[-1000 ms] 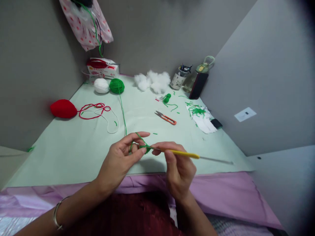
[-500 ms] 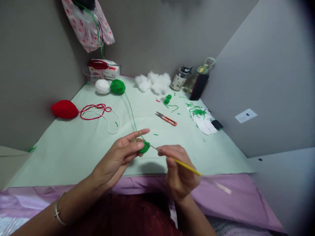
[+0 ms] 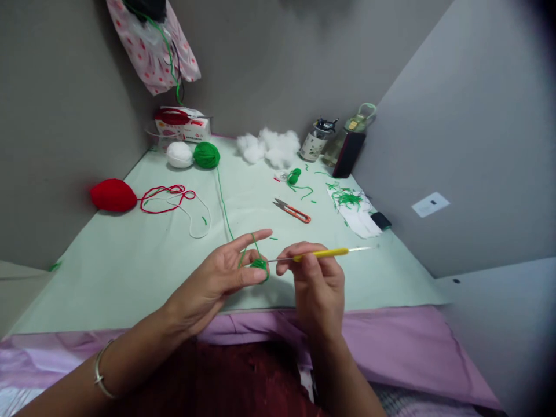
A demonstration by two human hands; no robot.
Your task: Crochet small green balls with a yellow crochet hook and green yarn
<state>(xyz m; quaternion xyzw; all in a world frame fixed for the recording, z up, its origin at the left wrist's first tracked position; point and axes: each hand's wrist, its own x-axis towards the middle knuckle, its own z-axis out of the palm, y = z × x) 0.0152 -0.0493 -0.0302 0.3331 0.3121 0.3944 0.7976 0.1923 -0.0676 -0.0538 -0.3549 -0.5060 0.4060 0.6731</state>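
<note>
My left hand (image 3: 226, 266) pinches a small green crochet piece (image 3: 259, 266) between thumb and fingers. Its index finger is stretched out with green yarn (image 3: 223, 200) looped over it. That strand runs back to a green yarn ball (image 3: 207, 155). In my right hand (image 3: 319, 284) is a crochet hook (image 3: 324, 253) with a yellow handle, held nearly level. The hook's thin metal tip reaches the green piece; whether it is inside a stitch I cannot tell. The handle's other end points right, with a second metal tip.
Orange thread snips (image 3: 293, 211) lie beyond my hands. White stuffing (image 3: 269, 147), a white yarn ball (image 3: 179, 155) and a pen holder (image 3: 315, 145) stand at the back. Red yarn (image 3: 113, 195) is at left. Green scraps lie on white paper (image 3: 365, 223) at right, near a bottle (image 3: 358, 121).
The crochet hook has swung from slanting down to the right to nearly level, as my right hand turned. My left index finger has lifted the yarn into a wider loop.
</note>
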